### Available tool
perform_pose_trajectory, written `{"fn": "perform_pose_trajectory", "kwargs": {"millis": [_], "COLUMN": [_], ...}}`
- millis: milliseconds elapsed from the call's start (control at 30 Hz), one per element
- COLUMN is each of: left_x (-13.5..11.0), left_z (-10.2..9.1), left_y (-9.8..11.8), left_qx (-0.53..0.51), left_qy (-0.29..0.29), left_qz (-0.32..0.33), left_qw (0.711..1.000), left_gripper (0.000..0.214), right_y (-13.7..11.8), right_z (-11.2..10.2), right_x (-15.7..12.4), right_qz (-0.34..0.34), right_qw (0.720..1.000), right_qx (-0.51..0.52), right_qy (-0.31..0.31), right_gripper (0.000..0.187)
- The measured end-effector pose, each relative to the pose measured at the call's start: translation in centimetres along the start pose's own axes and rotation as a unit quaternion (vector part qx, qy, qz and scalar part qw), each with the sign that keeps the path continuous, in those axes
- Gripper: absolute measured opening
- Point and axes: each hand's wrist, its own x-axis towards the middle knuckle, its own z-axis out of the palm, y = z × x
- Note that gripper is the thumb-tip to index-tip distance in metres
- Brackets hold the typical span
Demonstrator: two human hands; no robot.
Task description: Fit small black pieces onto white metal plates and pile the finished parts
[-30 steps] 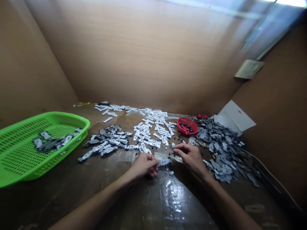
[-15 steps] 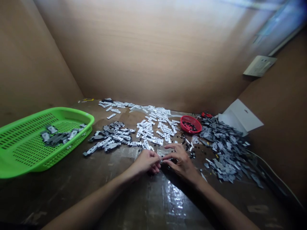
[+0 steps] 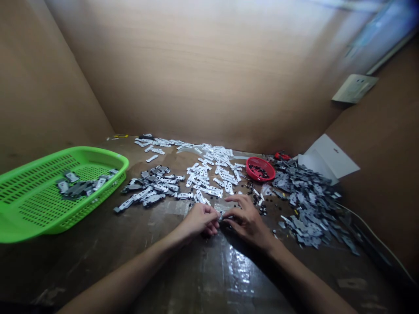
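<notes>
Low in the middle, my left hand [image 3: 203, 219] is closed, thumb against curled fingers, around a small part too tiny to name. My right hand [image 3: 245, 219] meets it from the right; its thumb and one finger pinch at the same spot, while another finger stretches out above. What lies between the fingertips is mostly hidden. Just beyond my hands spread many flat white plastic pieces [image 3: 204, 189]. Small black round parts [image 3: 262, 210] are scattered by my right hand. Further black parts fill a red basket [image 3: 260, 179] behind it.
A green basket [image 3: 122, 168] at the left holds several grey-and-white assembled pieces. Beside it lies a pile of similar assemblies [image 3: 152, 187]. Grey flat parts [image 3: 310, 205] are heaped at the right, near a white card [image 3: 334, 157]. Wooden panels [image 3: 183, 78] wall the table in.
My right hand's fingertips have shifted very slightly at the point where both hands meet. My left hand stays nearly in place, and the piles and baskets look unchanged.
</notes>
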Motion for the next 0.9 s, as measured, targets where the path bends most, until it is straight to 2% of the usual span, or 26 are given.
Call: {"fn": "perform_pose_trajectory", "kwargs": {"millis": [467, 600, 767, 900], "left_x": [0.0, 0.2, 0.3, 0.2], "left_z": [0.1, 0.1, 0.2, 0.4], "left_y": [0.0, -0.2, -0.3, -0.1], "left_qx": [0.000, -0.004, -0.004, 0.004], "left_qy": [0.008, 0.007, 0.010, 0.009], "left_qz": [-0.004, 0.000, -0.005, -0.014], "left_qw": [1.000, 1.000, 1.000, 1.000], "left_gripper": [0.027, 0.025, 0.023, 0.023], "right_y": [-0.2, -0.3, 0.8, 2.4], "right_z": [0.4, 0.1, -0.4, -0.6], "right_x": [0.0, 0.1, 0.3, 0.9], "right_qz": [0.002, 0.010, 0.058, 0.080], "right_qw": [1.000, 0.999, 0.995, 0.993], "right_qx": [0.020, 0.024, 0.011, -0.011], "right_qy": [-0.003, 0.029, 0.085, 0.081], "right_gripper": [0.012, 0.014, 0.014, 0.015]}}
